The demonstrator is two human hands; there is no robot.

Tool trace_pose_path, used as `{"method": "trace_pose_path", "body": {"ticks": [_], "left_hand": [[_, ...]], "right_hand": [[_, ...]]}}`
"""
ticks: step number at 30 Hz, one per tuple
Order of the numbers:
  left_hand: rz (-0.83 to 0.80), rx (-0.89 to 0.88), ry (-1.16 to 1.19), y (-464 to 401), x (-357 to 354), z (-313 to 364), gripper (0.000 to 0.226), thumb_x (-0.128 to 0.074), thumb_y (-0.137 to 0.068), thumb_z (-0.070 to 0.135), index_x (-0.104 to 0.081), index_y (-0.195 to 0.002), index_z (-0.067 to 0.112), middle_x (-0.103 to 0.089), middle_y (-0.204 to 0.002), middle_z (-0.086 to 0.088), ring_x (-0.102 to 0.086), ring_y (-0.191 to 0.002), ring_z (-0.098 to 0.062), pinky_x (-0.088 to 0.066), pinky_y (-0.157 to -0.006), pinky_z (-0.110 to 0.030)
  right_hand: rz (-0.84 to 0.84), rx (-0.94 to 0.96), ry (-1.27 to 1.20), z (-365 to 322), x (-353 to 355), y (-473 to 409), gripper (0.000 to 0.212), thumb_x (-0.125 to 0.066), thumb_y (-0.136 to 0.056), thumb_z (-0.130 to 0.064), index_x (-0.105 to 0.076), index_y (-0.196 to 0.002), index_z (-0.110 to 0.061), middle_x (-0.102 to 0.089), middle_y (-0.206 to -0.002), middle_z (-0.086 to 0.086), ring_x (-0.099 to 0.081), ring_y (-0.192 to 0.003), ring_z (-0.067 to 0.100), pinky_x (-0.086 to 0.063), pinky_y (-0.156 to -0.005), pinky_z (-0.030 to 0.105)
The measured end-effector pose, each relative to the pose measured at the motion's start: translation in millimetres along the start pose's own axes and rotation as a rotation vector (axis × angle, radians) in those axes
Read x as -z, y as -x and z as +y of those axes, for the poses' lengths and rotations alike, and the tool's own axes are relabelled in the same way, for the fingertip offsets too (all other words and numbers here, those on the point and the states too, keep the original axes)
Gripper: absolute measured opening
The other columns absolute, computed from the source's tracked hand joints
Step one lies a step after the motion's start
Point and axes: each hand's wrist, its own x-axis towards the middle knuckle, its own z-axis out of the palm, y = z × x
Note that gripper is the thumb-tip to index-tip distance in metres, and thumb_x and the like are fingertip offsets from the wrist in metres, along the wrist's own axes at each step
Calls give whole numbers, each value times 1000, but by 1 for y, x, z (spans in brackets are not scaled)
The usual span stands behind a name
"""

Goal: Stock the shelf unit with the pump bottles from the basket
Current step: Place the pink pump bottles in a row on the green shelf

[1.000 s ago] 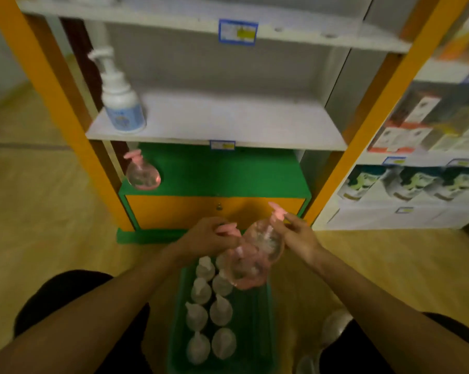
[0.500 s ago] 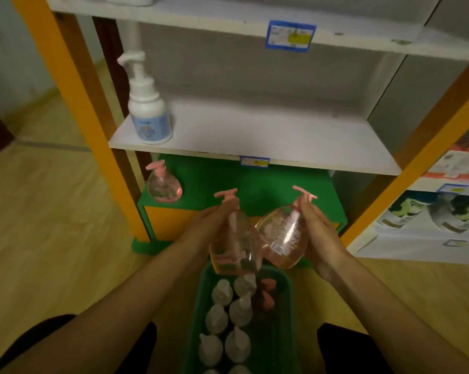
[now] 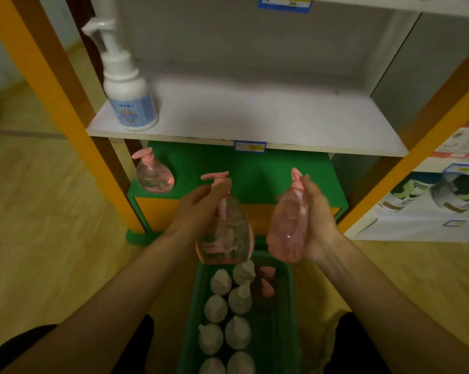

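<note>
My left hand [image 3: 198, 206] grips a clear pink pump bottle [image 3: 226, 233] by its neck, above the far end of the green basket [image 3: 284, 319]. My right hand [image 3: 318, 222] holds a second pink pump bottle [image 3: 287, 225] by its side, tilted, just right of the first. The basket on the floor holds several white pump bottles [image 3: 236, 300] and a few pink pump tops [image 3: 267, 282]. A third pink bottle [image 3: 153, 175] stands at the left of the green bottom shelf [image 3: 268, 174]. A white pump bottle with a blue label [image 3: 128, 95] stands at the left of the white middle shelf [image 3: 255, 117].
Orange uprights [image 3: 52, 87] frame the shelf unit on both sides. Blue price tags [image 3: 251, 146] hang on the shelf edges. A neighbouring unit at the right holds boxed goods [image 3: 433, 198]. The floor is wooden, and my dark-clad knees flank the basket.
Both hands have lifted the two pink bottles out of the basket and up toward the shelves, then moved them apart. The camera has moved closer to the shelf unit.
</note>
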Motion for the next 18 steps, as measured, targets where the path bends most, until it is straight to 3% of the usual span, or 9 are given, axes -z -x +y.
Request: {"method": "trace_pose_path", "body": {"ticks": [3,7,9,12,16,18], "left_hand": [[18,11,-13,1,-2,-2,37,-57,-82,55,-66,-99,24,-70,-90,0,-65,-84,-18,-44,-64,-27],[21,22,-14,2,0,-2,39,-57,-83,54,-65,-104,22,-70,-91,0,-64,-83,-16,-44,-62,-25],[25,34,-8,1,2,-3,41,-57,-82,55,-65,-106,22,-69,-94,-1,-64,-86,-19,-48,-69,-29],[49,66,-11,0,5,-5,44,-57,-81,57,-63,-109,24,-68,-100,-4,-62,-93,-25,-50,-83,-39],[60,58,3,-1,8,-8,36,-58,-80,57,-65,-97,26,-69,-92,-1,-63,-87,-22,-47,-69,-30],[66,53,3,-2,10,-9,35,-59,-79,58,-66,-95,27,-70,-90,0,-64,-85,-21,-44,-66,-27]], "right_hand": [[-23,-51,52,3,-2,5,48,-70,-63,-67,-71,-71,-19,-68,-54,3,-65,-47,18,-52,-52,30],[-51,-70,9,7,-1,5,38,-67,-72,-55,-64,-77,-18,-64,-61,3,-58,-63,20,-51,-65,32],[-61,-63,-80,8,-1,4,32,-67,-74,-51,-64,-74,-19,-63,-62,3,-58,-63,20,-55,-64,32],[-97,-32,-164,9,2,3,32,-71,-75,-49,-67,-78,-18,-66,-69,7,-63,-64,24,-53,-78,42],[-125,-112,-78,6,6,3,51,-63,-80,-58,-66,-105,-13,-72,-95,10,-70,-74,27,-52,-71,40],[-134,-160,-40,9,5,5,56,-60,-82,-58,-66,-111,-10,-72,-96,10,-69,-77,27,-50,-72,41]]}}
